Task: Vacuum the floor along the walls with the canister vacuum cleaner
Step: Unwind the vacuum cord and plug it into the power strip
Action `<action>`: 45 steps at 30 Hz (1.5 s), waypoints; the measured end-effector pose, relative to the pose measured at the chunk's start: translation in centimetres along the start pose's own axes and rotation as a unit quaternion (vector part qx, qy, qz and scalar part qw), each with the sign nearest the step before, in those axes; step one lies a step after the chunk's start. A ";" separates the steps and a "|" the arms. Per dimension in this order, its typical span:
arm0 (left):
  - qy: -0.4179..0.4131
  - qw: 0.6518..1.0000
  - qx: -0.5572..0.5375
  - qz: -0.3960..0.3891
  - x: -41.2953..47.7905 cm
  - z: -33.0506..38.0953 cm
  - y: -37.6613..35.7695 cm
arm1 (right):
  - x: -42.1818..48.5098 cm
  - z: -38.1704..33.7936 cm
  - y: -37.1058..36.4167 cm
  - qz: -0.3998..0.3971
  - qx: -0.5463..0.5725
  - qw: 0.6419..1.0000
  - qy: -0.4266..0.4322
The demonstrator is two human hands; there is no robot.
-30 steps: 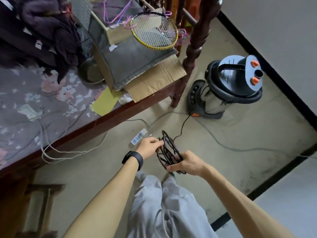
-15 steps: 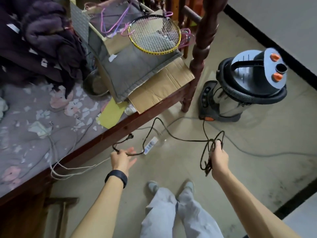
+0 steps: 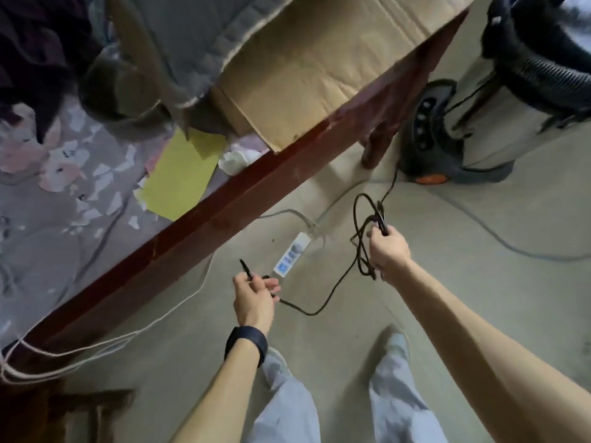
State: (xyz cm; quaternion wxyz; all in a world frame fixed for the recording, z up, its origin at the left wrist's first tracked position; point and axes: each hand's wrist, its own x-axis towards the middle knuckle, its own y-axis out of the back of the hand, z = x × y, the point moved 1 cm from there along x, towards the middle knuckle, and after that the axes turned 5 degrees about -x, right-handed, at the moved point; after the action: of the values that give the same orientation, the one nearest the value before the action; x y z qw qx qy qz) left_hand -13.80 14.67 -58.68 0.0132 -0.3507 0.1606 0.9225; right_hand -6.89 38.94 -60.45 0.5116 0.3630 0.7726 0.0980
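On the floor by the bed's corner leg, we see the canister vacuum cleaner (image 3: 492,100) standing upright, its steel drum on a dark base and a ribbed black hose (image 3: 543,75) wrapped round its top. Its black power cord (image 3: 332,295) leaves the base and rises to the person's right hand (image 3: 388,251), whose fingers are curled tight round several loose loops of it, held above the floor. From there the cord sags in a slack arc to the left hand (image 3: 254,298), which pinches the plug end (image 3: 245,268) between thumb and fingertips, the black tip sticking out past the thumb. A black wristband (image 3: 246,343) sits on the left wrist.

Between the two hands, near the bed's red-brown side rail (image 3: 224,212), a white power strip (image 3: 292,255) lies on the floor. We make out a blue label on it, but its writing is too blurred for us to read. A small pale sticker (image 3: 496,20) on the vacuum's top is likewise unreadable.

White cords (image 3: 128,340) trail from the rail along the floor, and a grey cable (image 3: 499,238) runs off toward the floor's right edge. On the bed, flattened cardboard (image 3: 319,68) overhangs the rail, with a yellow sheet (image 3: 182,180) near it.
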 end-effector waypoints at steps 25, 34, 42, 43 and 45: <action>-0.222 0.941 0.229 0.111 31.4 -16.3 0.0 | 21.4 -4.2 -32.4 -0.093 -0.345 0.820 0.446; 0.009 0.963 -0.268 0.019 32.7 -17.0 -5.6 | 19.9 6.0 -33.4 -0.318 -0.247 0.838 0.369; 0.019 0.982 -0.131 -0.137 31.0 -16.0 -4.8 | 16.9 6.6 -28.1 -0.206 -0.250 0.846 0.423; -0.016 0.994 -0.056 -0.091 31.3 -16.4 -4.2 | 16.9 5.9 -26.7 -0.179 -0.270 0.828 0.457; -0.099 0.991 0.084 0.029 32.0 -17.3 -3.1 | 16.7 4.8 -24.3 -0.169 -0.281 0.809 0.488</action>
State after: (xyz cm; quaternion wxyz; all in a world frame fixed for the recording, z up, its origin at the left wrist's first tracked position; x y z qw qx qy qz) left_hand -26.34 9.50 -92.60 0.0314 -0.2509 0.2459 0.9358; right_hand -17.51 31.50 -87.31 0.1552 -0.0285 0.9086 0.3868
